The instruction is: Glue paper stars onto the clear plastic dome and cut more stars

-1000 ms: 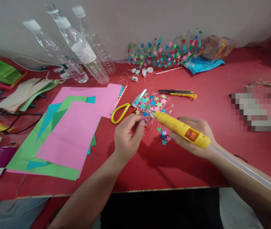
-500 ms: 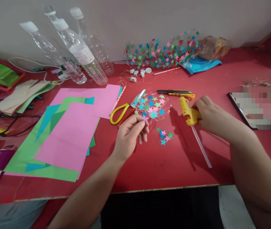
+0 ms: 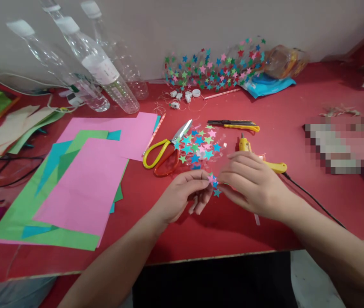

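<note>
Between the thumb and fingers of my left hand (image 3: 183, 194) is a small pink paper star (image 3: 211, 179). My right hand (image 3: 254, 184) is close on its right, fingers bent and thumb apart, with nothing visible in them. Behind the right hand a yellow glue gun (image 3: 276, 167) lies on the table, partly covered, its nozzle pointing away. A few loose stars (image 3: 217, 193) lie beneath the fingertips. Just beyond them is a clear plastic piece covered with coloured stars (image 3: 196, 146). Scissors (image 3: 158, 154) with yellow and red handles lie beside it.
Pink, green and blue paper sheets (image 3: 82, 184) cover the left side. Clear bottles (image 3: 105, 72) stand at the back left. A star-covered plastic bottle (image 3: 214, 68) lies against the wall. A cutter knife (image 3: 235, 125) and a blue packet (image 3: 267, 85) are farther back.
The glue gun has left my right hand and lies on the table. My right hand has moved left towards the pink star. My left hand has brought the star slightly right and nearer me.
</note>
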{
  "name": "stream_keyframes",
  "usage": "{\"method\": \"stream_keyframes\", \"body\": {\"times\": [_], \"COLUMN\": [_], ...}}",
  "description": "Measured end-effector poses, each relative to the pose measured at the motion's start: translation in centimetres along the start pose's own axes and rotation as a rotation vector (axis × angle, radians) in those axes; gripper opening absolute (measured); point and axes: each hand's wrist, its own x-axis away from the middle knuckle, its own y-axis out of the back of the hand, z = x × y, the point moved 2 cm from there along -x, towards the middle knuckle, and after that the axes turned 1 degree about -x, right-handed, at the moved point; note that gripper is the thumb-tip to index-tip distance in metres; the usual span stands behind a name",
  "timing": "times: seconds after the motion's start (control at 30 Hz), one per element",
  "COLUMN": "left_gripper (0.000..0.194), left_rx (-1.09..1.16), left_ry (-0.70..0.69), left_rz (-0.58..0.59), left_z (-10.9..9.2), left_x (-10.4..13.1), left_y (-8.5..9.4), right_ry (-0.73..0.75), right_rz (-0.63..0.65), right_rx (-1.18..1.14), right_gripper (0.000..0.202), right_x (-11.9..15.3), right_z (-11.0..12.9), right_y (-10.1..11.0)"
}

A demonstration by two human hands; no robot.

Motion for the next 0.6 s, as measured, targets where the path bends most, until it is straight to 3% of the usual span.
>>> {"method": "stream_keyframes", "body": {"times": [0.17, 0.47, 0.53, 0.6], "left_gripper": [0.015, 0.015, 0.017, 0.017], "left_rx": [-0.005, 0.046, -0.013, -0.156], "left_ry": [0.049, 0.054, 0.014, -0.096], "left_rz": [0.010, 0.076, 0.039, -0.070], "left_z": [-0.01, 0.13, 0.09, -0.08], "left_x": [0.33, 0.46, 0.51, 0.68], "left_y": [-0.28, -0.20, -0.22, -0.24], "right_ry": [0.014, 0.039, 0.016, -0.070], "right_rz": [-0.081, -0.074, -0.088, -0.130], "right_rx": [-0.019, -0.044, -0.076, -0.124], "right_gripper": [0.010, 0.009, 0.008, 0.008], "right_x": [0.37, 0.53, 0.43, 0.30], "right_z": [0.30, 0.15, 0.03, -0.30], "right_y": [-0.88, -1.00, -0.95, -0.71]}}
